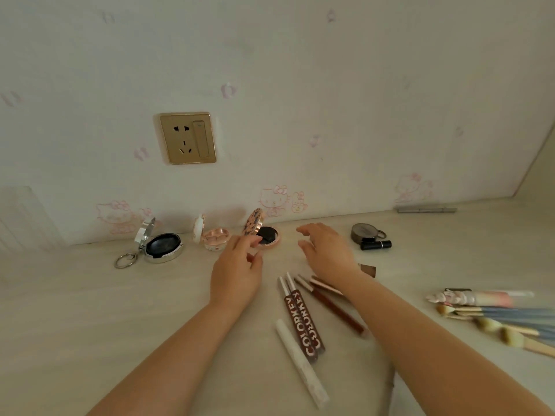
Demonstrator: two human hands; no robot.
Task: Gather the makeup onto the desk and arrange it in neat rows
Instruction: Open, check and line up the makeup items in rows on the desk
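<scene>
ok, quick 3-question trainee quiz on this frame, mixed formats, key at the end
1. True or false: the left hand grips a lip gloss.
2. How many compacts stand open along the wall? A) one B) three C) five
3. Fill in: the brushes lie to the ___ of the right hand.

Key
1. False: both hands hover with loosely spread fingers and hold nothing; the two glosses lie on the desk between the forearms.
2. B: the silver compact, the pink compact and the floral compact.
3. right
</scene>
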